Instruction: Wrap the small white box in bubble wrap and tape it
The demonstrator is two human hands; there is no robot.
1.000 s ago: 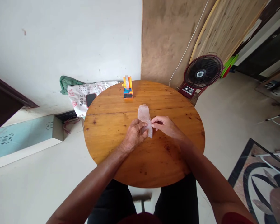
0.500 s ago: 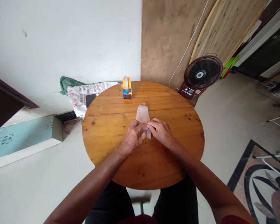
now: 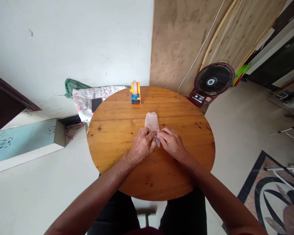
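Observation:
A pale pinkish-white, textured wrap (image 3: 152, 120), perhaps bubble wrap, stretches lengthwise on the round wooden table (image 3: 112, 137). My left hand (image 3: 143, 142) is closed on its near part, thumb and fingers pinching from the left. From the right, my right hand (image 3: 172, 143) pinches the same part, the fingertips of both hands nearly meeting. A greyish tail of the wrap pokes out below the fingertips. What the wrap encloses, if anything, is hidden. Toward the table's far edge stands an orange and blue tape dispenser (image 3: 135, 94) with a roll of clear tape.
Behind the table's left side lie a printed white sack (image 3: 82, 102), a dark phone-like object (image 3: 96, 105) and green netting (image 3: 73, 86). A dark red fan (image 3: 212, 81) stands beyond the right edge. A wall (image 3: 100, 42) rises close behind the table.
The small strip that stuck out at the wrap's far end no longer shows. My right fingers have curled in more over the near part. The whole view has shifted slightly.

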